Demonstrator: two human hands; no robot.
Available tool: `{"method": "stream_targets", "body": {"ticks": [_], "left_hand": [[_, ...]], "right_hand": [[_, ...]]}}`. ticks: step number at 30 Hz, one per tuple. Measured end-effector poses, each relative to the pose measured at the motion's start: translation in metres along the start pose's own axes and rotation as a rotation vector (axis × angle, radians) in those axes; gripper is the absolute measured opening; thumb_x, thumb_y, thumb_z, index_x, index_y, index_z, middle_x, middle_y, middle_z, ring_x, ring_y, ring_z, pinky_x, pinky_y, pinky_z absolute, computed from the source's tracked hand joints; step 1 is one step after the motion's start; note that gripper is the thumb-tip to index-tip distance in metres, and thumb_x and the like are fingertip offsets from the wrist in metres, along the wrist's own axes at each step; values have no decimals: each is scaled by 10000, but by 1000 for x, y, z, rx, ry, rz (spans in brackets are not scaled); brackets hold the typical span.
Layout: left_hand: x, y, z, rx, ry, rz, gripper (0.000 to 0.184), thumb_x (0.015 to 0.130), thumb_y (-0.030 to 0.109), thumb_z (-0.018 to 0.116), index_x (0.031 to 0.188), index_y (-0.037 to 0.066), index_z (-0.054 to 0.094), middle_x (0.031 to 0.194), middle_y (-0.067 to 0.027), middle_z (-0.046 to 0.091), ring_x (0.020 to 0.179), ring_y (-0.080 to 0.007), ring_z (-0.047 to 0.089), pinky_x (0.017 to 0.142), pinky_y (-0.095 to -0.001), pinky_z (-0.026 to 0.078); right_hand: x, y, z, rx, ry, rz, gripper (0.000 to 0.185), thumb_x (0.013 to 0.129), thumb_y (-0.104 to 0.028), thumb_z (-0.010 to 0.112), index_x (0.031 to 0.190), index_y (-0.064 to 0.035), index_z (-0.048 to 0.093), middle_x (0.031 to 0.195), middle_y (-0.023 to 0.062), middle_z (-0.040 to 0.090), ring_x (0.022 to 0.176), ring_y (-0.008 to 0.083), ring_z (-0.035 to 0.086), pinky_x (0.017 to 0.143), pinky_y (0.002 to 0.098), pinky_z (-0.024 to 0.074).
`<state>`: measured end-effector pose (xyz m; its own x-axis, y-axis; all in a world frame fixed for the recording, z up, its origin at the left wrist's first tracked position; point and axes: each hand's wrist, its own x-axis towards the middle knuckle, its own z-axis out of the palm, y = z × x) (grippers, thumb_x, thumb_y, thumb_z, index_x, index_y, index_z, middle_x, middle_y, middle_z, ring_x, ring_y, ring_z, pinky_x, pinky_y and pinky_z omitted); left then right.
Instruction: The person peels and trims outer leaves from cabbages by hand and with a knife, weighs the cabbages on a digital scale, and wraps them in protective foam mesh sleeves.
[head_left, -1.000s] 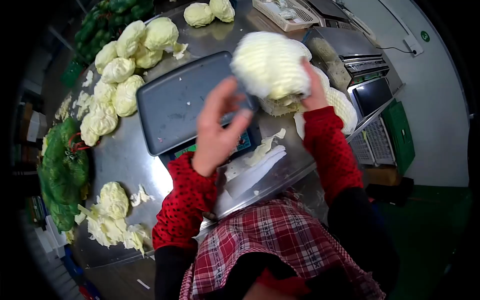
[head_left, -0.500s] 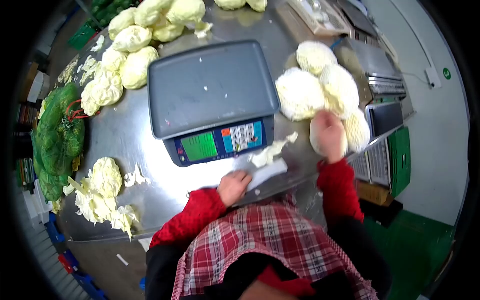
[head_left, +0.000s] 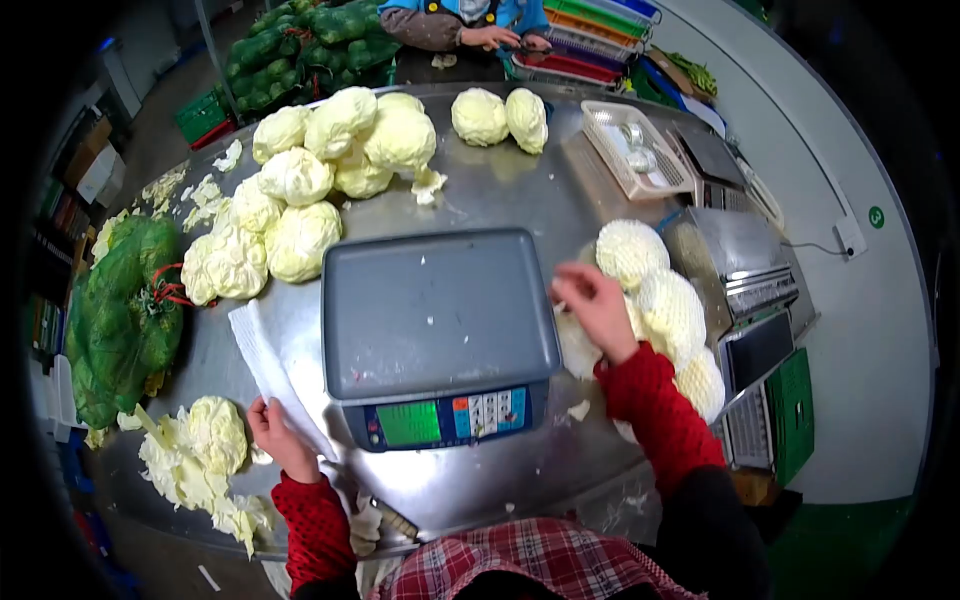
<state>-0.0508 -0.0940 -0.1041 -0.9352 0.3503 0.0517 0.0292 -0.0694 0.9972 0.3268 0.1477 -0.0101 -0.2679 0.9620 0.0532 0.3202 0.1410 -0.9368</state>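
Note:
My left hand (head_left: pixel 284 440) is at the left of the scale, fingers closed on the edge of a long white foam net (head_left: pixel 268 365) lying on the steel table. My right hand (head_left: pixel 598 308) hovers by the right edge of the scale's grey tray (head_left: pixel 440 315), fingers curled and apart, with nothing visible in them. Cabbages in white nets (head_left: pixel 670 310) lie beside and partly behind that hand and forearm. The tray holds only small scraps, and its green display (head_left: pixel 408 423) is lit. Bare pale cabbages (head_left: pixel 300 235) are heaped at the back left.
Loose leaves and a cabbage (head_left: pixel 215 435) lie at front left, beside a green net sack (head_left: pixel 125 310). A tool handle (head_left: pixel 394 518) is near the front edge. A white basket (head_left: pixel 635 150) and a steel machine (head_left: pixel 740 255) stand at right. Another person's hands (head_left: pixel 505 40) show beyond the table.
The netted cabbage carried earlier has left my hand and the right-hand group is now on the table. My left hand and the white net have moved left; my right hand has moved toward the tray.

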Motion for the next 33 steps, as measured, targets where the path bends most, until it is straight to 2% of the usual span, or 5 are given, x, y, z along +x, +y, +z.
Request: {"method": "stream_targets", "body": {"ticks": [8, 15, 22, 26, 33], "left_hand": [[64, -127, 21, 489, -39, 168, 193, 925, 110, 557, 1056, -30, 529, 944, -68, 546, 872, -157, 503, 823, -268, 419], [53, -127, 22, 414, -89, 52, 197, 969, 132, 517, 1080, -31, 514, 931, -68, 540, 849, -134, 478, 794, -249, 412], [54, -135, 18, 545, -68, 190, 181, 951, 147, 543, 1032, -14, 535, 856, -50, 539, 730, -127, 464, 671, -250, 421], [50, -125, 31, 527, -84, 181, 175, 940, 131, 549, 1036, -15, 541, 860, -74, 550, 734, -149, 481, 684, -264, 433], [58, -137, 32, 631, -5, 404, 203, 893, 133, 576, 1035, -12, 567, 824, -141, 580, 716, -229, 546, 687, -327, 468]], "right_hand": [[301, 108, 14, -566, 371, -144, 882, 669, -476, 784, 1319, -2, 422, 1169, 257, 565, 1067, 379, 567, 913, 472, 456], [438, 108, 48, -846, 528, -18, 1102, 567, -576, 813, 1417, -109, 289, 1209, 242, 507, 1093, 404, 536, 912, 486, 432], [460, 138, 22, -815, 570, 11, 964, 567, -351, 854, 1387, -154, 387, 1106, 209, 601, 970, 366, 626, 836, 449, 507], [426, 142, -38, 90, 412, 50, 653, 683, -217, 822, 1207, 42, 531, 1063, 124, 651, 907, 257, 660, 767, 388, 552], [209, -12, -12, 628, -93, 63, 456, 824, -169, 705, 1196, 44, 549, 1097, 136, 642, 951, 214, 650, 819, 354, 536]]}}
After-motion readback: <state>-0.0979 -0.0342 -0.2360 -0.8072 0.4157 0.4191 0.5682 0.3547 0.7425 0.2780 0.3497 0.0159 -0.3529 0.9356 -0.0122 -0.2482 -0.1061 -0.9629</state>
